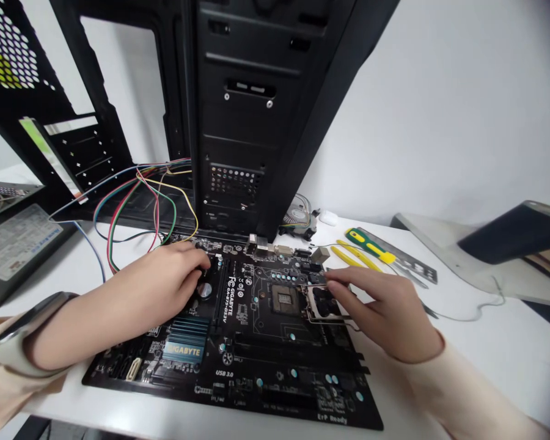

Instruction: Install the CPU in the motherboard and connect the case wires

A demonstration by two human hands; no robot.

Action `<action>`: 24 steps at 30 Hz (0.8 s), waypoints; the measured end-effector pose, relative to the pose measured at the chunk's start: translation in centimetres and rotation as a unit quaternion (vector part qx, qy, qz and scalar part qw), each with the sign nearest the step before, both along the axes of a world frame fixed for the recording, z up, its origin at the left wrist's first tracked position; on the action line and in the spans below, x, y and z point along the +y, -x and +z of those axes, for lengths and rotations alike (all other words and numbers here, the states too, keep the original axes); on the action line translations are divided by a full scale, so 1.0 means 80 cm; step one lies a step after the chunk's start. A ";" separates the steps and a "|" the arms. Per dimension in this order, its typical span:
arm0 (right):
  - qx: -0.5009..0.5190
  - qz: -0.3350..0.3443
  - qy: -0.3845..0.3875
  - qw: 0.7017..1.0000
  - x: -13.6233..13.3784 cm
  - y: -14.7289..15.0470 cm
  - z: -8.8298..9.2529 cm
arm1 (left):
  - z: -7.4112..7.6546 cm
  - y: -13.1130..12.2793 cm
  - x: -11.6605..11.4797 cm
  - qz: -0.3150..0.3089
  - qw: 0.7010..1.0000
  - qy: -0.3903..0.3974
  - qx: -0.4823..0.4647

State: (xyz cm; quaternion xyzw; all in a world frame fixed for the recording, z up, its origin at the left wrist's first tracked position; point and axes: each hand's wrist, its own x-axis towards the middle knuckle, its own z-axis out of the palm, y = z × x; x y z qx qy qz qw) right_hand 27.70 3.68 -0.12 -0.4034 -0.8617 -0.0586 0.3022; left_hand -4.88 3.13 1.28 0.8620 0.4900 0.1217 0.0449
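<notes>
A black Gigabyte motherboard [266, 360] lies flat on the white table. My left hand [174, 275] rests on its left part beside the round coin battery [205, 290], fingers bent and closed against the board. Exactly what the fingertips press on there is hidden. Right of the middle, the CPU socket [284, 299] lies uncovered, with its hinged cover [323, 302] tilted away to the right. My right hand [380, 305] has thumb and index finger closed at the upper edge of that cover. A blue heatsink [186, 342] sits on the board below my left forearm.
Behind the board stands a black computer case [247, 128] with coloured wires [156, 201] hanging out. A power supply [22, 244] is at left. A CPU fan [297, 217], green-yellow screwdriver [369, 244] and yellow-handled pliers [355, 256] lie behind my right hand.
</notes>
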 end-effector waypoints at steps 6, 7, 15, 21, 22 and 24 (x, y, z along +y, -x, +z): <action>-0.010 0.001 -0.006 1.000 -0.001 0.001 0.001 | -0.001 0.002 -0.003 -0.024 0.999 0.035 0.004; -0.012 0.002 -0.007 1.000 -0.001 0.001 0.001 | 0.000 0.001 -0.003 -0.022 0.999 0.039 0.008; -0.020 -0.001 -0.020 1.000 0.005 0.009 0.014 | 0.023 0.000 0.007 -0.015 0.992 0.124 0.025; -0.095 0.114 -0.003 0.989 0.002 0.065 0.055 | 0.023 0.007 0.008 -0.041 0.990 0.134 0.014; -0.123 0.132 0.014 0.983 0.000 0.079 0.061 | 0.022 0.008 0.007 -0.039 0.991 0.131 0.010; -0.171 0.147 0.056 0.973 -0.002 0.111 0.068 | 0.020 0.008 0.005 -0.034 0.992 0.124 0.008</action>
